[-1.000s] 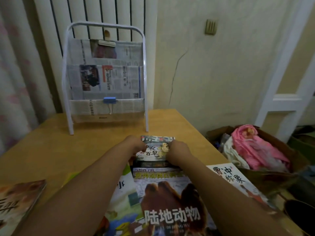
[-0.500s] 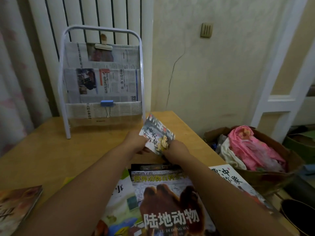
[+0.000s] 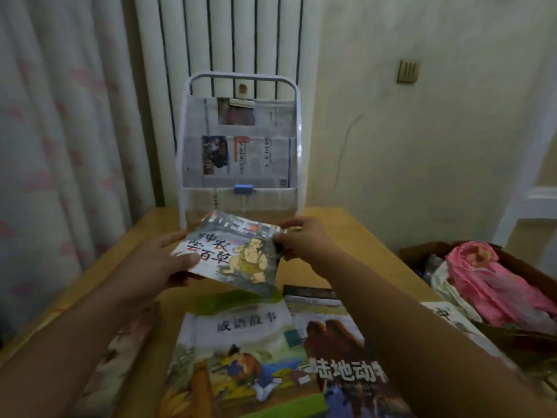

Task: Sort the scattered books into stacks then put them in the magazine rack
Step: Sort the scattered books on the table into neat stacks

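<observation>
**A Dim Room With a Wooden Table**

The room was dim. A wooden table [image 3: 346,236] stood under the hands and reached the wall ahead of them. A white radiator [image 3: 229,34] with dark gaps rose beyond the hands. A pale curtain [image 3: 60,131] with pink marks hung far to their left. A cream wall [image 3: 437,146] with a thin crack and a small switch plate [image 3: 408,71] stood to their right, beside a white door frame [image 3: 539,194].

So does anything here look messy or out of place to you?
Mostly the books. Several lie loose and overlapping on the table, such as the green storybook and the animal book, at differing angles, not in the magazine rack. The left hand and right hand hold a small book tilted above them.
</observation>
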